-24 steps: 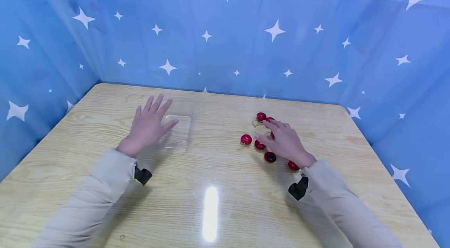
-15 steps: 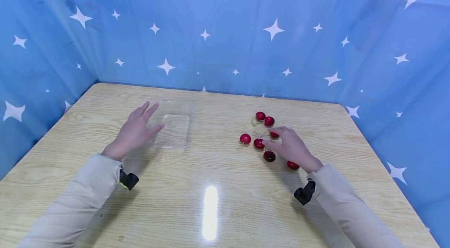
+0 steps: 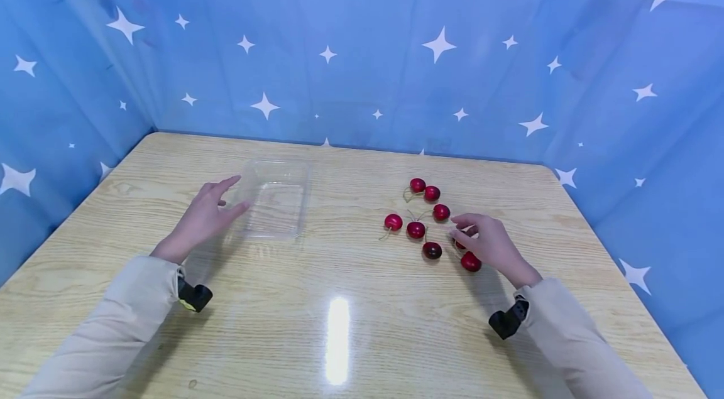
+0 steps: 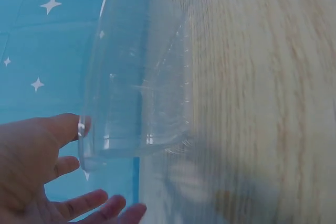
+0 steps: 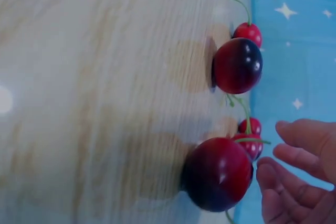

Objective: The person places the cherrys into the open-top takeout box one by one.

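A clear plastic box (image 3: 275, 210) sits on the table at left of the head view. My left hand (image 3: 199, 223) is at its left side, thumb and forefinger spread; in the left wrist view a fingertip overlaps the rim of the box. On the right, my right hand (image 3: 493, 243) hovers above two cherries, thumb and fingers apart. One of these, a dark red cherry (image 3: 471, 261), lies below the palm; the other is partly hidden behind the fingers. In the right wrist view the fingertips stand just beside a large cherry (image 5: 218, 174), nothing between them.
More cherries with green stems lie left of the right hand, among them a bright red cherry (image 3: 393, 222) and a darker cherry (image 3: 432, 251). A blue star-patterned curtain (image 3: 351, 72) borders the wooden table (image 3: 271, 330) at the back and sides.
My left hand has drawn back left and nearer, away from over the box. My right hand has moved right and nearer, off the middle cherries to those at the right.
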